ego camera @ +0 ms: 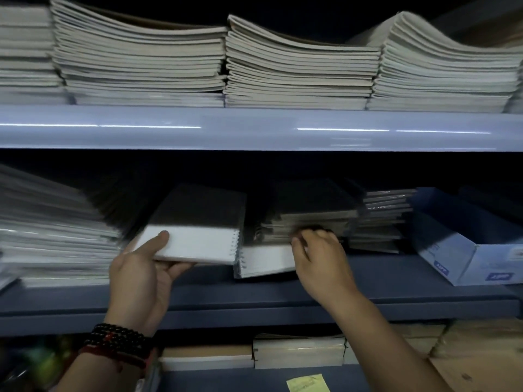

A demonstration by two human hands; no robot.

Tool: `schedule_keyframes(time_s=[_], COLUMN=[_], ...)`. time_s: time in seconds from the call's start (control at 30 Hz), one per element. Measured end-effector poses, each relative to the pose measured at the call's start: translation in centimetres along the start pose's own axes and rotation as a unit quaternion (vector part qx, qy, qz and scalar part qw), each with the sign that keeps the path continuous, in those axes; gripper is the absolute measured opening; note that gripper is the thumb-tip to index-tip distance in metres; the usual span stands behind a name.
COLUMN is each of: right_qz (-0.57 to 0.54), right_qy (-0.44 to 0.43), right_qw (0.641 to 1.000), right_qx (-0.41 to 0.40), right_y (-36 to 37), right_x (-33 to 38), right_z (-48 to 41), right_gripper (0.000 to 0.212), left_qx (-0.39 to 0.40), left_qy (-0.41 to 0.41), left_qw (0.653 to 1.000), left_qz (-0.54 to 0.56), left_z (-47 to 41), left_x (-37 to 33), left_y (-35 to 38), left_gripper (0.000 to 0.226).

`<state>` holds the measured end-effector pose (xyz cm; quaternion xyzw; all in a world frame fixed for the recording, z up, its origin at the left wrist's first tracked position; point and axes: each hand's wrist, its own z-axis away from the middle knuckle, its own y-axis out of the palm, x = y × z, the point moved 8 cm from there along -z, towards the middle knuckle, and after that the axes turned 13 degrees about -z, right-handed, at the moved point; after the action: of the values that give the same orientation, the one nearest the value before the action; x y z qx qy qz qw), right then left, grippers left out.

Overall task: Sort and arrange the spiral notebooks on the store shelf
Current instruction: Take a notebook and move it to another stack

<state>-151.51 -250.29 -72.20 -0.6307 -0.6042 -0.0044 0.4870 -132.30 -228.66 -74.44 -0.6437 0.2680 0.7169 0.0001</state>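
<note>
While your left hand (138,273) grips a spiral notebook (198,230) at its near left corner, thumb on the cover and fingers underneath, the notebook hangs just above the middle shelf (396,281) with its wire coil along the right edge. Just right of it, a second white notebook (266,261) lies flat on the shelf, coil to the left, under a dark stack of spiral notebooks (311,216). Your right hand (319,258) reaches to the front edge of that stack with fingers curled; motion blur hides whether they actually pinch anything. A wrapped pile (51,236) sits at the left of this shelf and a blue box (467,250) at the right. Grey exercise books (297,66) fill the upper shelf. Beaded bracelets (119,343) circle your left wrist.
</note>
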Motion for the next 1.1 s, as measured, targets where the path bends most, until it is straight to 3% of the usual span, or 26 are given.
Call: schedule_keyframes(time_s=[0.1, 0.13, 0.2, 0.23, 0.27, 0.37, 0.53, 0.67, 1.1], right_qz=[-0.183, -0.297, -0.483, -0.526, -0.541, -0.531, -0.521, -0.513, -0.528], right_qy=[0.062, 0.117, 0.227, 0.252, 0.259, 0.248, 0.222, 0.204, 0.162], right_qw=[0.98, 0.947, 0.845, 0.811, 0.798, 0.809, 0.822, 0.83, 0.831], right_qx=[-0.05, -0.038, 0.021, 0.045, 0.059, 0.042, 0.06, 0.08, 0.072], right_y=[-0.2, 0.6, 3.4, 4.5, 5.3, 6.0, 5.5, 5.0, 3.0], right_x=[1.6, 2.3, 3.8, 4.5, 5.0, 5.1, 6.2, 7.4, 8.9], right_z=[0.0, 0.1, 0.5, 0.7, 0.9, 1.2, 2.0, 3.0, 4.1], right_gripper=[0.028, 0.028, 0.027, 0.028, 0.026, 0.011, 0.033, 0.036, 0.035], left_qx=[0.04, 0.059, 0.1, 0.121, 0.137, 0.15, 0.136, 0.097, 0.101], left_qy=[0.003, 0.004, -0.001, -0.005, -0.011, -0.019, 0.01, 0.022, 0.059], left_qw=[0.999, 0.998, 0.995, 0.993, 0.99, 0.986, 0.982, 0.986, 0.977], left_qz=[0.018, 0.016, 0.008, 0.0, -0.01, -0.068, -0.129, -0.137, -0.18], left_z=[0.5, 0.8, 1.4, 1.6, 1.9, 2.3, 3.4, 4.2, 5.5], left_x=[-0.4, -0.5, -0.2, 0.0, 0.1, 0.2, -1.1, -1.9, -3.5], left_y=[-0.4, -0.4, -0.3, -0.2, -0.3, -0.9, -2.2, -3.4, -4.6], left_gripper=[0.032, 0.029, 0.033, 0.036, 0.037, 0.039, 0.033, 0.017, 0.018])
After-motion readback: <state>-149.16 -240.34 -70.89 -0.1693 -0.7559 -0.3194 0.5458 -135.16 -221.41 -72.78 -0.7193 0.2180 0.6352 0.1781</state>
